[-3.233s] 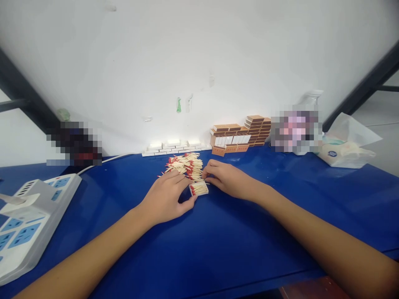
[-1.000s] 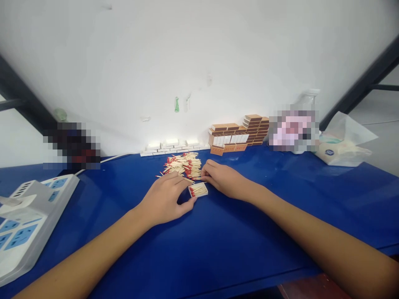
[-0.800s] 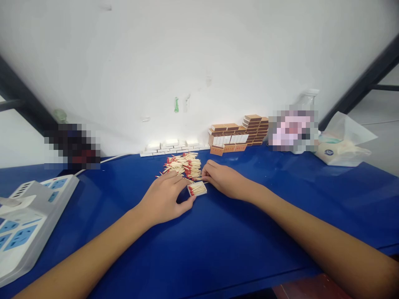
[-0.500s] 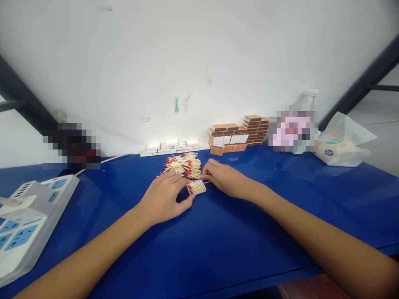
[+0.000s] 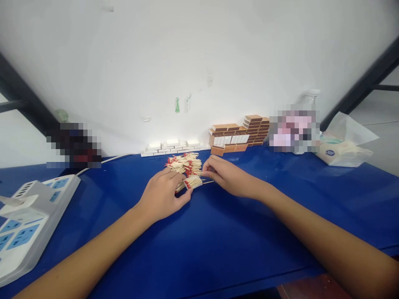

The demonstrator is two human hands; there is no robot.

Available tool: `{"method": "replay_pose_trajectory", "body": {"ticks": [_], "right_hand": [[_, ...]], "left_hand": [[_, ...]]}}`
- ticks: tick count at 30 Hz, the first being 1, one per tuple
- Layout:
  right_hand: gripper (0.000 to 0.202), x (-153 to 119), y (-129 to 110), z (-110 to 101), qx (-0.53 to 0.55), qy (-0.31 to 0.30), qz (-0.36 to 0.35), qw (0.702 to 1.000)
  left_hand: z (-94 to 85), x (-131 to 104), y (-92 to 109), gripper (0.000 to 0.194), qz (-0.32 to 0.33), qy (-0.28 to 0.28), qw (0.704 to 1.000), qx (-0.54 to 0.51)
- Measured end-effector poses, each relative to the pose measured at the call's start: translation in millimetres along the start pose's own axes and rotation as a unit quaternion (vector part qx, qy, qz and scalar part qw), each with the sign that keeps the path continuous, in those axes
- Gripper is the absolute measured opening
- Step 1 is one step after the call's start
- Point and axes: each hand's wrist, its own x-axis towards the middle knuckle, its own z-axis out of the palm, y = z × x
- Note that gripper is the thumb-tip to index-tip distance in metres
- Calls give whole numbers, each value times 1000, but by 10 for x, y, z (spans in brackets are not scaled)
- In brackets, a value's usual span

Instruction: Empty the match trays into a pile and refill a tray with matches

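Note:
My left hand (image 5: 163, 189) is closed around a small white matchbox tray (image 5: 197, 185), its thumb on the near side and its fingers at the far side. Red-tipped matches (image 5: 192, 181) lie side by side inside the tray, heads toward my left hand. My right hand (image 5: 222, 174) is pinched just right of the tray, at the edge of a heap of loose matches (image 5: 190, 162). What sits between its fingertips is too small to make out. A single match (image 5: 208, 182) lies on the blue table under that hand.
White matchbox trays (image 5: 174, 148) are stacked low along the wall. Brown matchbox sleeves (image 5: 255, 131) are piled to their right. A power strip (image 5: 59, 195) occupies the left side of the table (image 5: 199, 249). A pack of tissues (image 5: 343, 151) stands at the right.
The tray has tilted and shifted slightly left and up with my left hand. My right hand has moved a little to the right, fingers still pinched.

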Motion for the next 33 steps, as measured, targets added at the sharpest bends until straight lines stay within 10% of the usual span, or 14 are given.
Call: {"method": "replay_pose_trajectory", "body": {"ticks": [9, 33], "right_hand": [[22, -1, -140, 67, 124, -41, 21, 991], [10, -35, -49, 182, -11, -21, -52, 998]], "left_hand": [[15, -9, -33, 23, -28, -1, 999, -33], [-11, 0, 9, 25, -9, -32, 997, -75]]}}
